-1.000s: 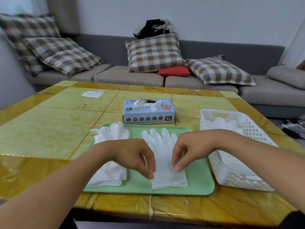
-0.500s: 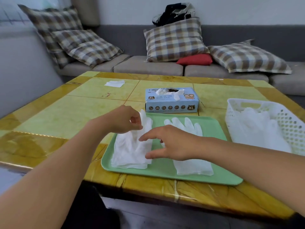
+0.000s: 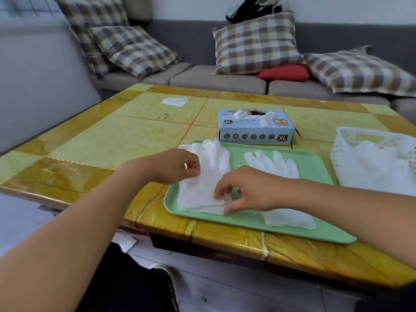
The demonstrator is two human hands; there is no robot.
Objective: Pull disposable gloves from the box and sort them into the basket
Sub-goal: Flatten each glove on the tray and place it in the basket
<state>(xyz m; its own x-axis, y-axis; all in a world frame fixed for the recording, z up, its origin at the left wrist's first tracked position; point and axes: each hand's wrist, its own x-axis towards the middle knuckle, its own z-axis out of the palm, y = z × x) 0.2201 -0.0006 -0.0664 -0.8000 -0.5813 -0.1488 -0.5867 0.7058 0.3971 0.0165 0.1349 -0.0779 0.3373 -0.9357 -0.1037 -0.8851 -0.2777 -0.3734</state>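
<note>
A blue glove box with white gloves poking from its top slot stands behind a green tray. On the tray's left lies a stack of white gloves. My left hand pinches the stack's upper left edge. My right hand pinches the stack's lower right corner between thumb and fingers. A single flat white glove lies to the right, partly hidden under my right forearm. The white basket at the right holds several gloves.
The yellow tiled table carries a white tissue at the far left. A grey sofa with checked cushions and a red cushion runs behind. A white scrap lies on the floor under the table's near edge.
Both hands left the single glove and moved left onto the glove stack. My right hand has dropped to the stack's lower corner. The view shifted left.
</note>
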